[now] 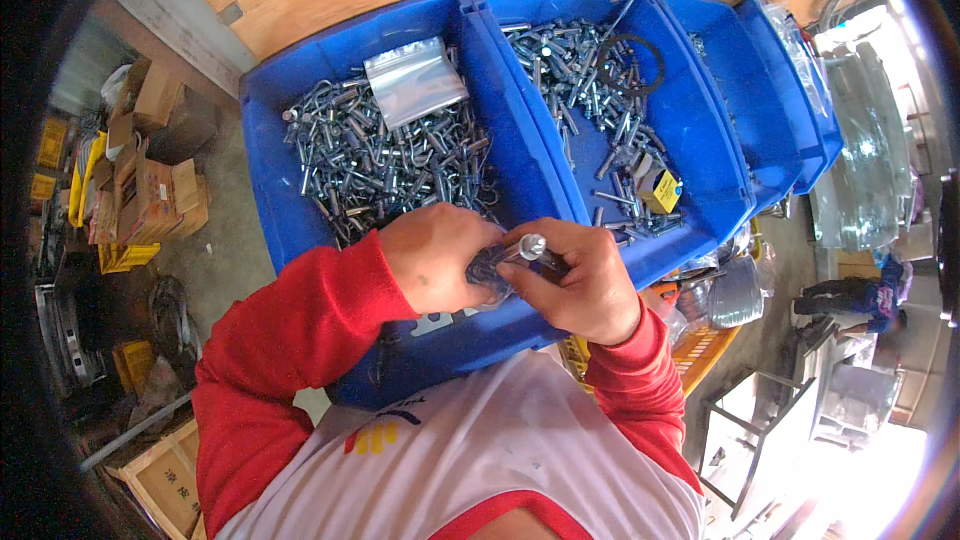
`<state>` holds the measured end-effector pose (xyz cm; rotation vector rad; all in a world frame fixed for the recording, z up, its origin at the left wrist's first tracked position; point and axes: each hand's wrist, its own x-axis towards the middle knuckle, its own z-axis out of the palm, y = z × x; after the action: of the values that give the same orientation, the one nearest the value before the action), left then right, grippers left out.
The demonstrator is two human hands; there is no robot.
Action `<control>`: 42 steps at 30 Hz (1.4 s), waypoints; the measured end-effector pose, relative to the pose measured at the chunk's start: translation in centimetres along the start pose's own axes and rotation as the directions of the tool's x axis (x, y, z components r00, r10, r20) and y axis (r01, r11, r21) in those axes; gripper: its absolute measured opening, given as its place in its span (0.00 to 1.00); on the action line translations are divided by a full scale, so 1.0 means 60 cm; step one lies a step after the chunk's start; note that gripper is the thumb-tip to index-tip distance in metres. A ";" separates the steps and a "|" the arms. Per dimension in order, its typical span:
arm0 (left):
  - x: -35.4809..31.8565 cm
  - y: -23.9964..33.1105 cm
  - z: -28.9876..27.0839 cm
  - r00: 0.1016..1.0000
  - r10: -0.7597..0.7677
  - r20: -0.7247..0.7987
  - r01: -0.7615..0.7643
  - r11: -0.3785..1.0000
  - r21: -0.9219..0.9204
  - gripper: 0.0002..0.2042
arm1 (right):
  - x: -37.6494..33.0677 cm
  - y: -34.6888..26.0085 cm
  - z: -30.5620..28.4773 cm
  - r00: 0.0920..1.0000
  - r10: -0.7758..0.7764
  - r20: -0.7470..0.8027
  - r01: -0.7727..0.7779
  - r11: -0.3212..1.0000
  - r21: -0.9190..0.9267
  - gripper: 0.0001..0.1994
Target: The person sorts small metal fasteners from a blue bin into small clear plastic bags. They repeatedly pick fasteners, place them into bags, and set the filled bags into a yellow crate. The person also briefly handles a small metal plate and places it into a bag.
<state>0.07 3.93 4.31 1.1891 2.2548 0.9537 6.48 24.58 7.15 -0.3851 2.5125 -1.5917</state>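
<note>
My two hands meet over the front edge of a blue bin. Between the thumb and fingers of my right hand is a shiny metal pin with a round end facing up. My left hand is closed around what looks like a clear plastic bag, mostly hidden by the fingers. Beneath and beyond them, a heap of small metal pins fills much of the bin. On the heap lies a flat stack of clear plastic bags.
To the right, a second blue bin holds metal pins, a dark ring and a small yellow-labelled box. More blue bins stand beyond it. Cardboard boxes are stacked at left. Another person is far right.
</note>
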 end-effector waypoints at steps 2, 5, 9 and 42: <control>-0.003 0.002 -0.002 0.999 -0.032 0.014 0.032 0.999 0.010 0.22 | -0.004 -0.006 -0.002 1.000 -0.013 0.002 0.013 1.000 -0.008 0.16; -0.006 0.003 -0.004 1.000 -0.006 -0.017 0.007 0.999 0.036 0.22 | -0.010 -0.014 -0.004 0.992 0.107 -0.060 -0.096 0.981 0.166 0.15; -0.002 0.003 0.001 0.993 -0.080 0.084 0.075 0.995 0.061 0.23 | -0.006 -0.005 0.024 0.959 0.036 -0.280 0.192 0.644 0.741 0.12; 0.028 -0.006 -0.039 0.885 -0.464 -0.024 0.459 0.882 -0.109 0.24 | -0.020 0.498 -0.475 0.930 0.228 -0.288 -0.364 0.476 -0.800 0.24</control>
<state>-2.56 4.30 5.56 0.5419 2.3407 0.8928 -3.77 61.78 -7.63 0.1173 3.0726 -0.1460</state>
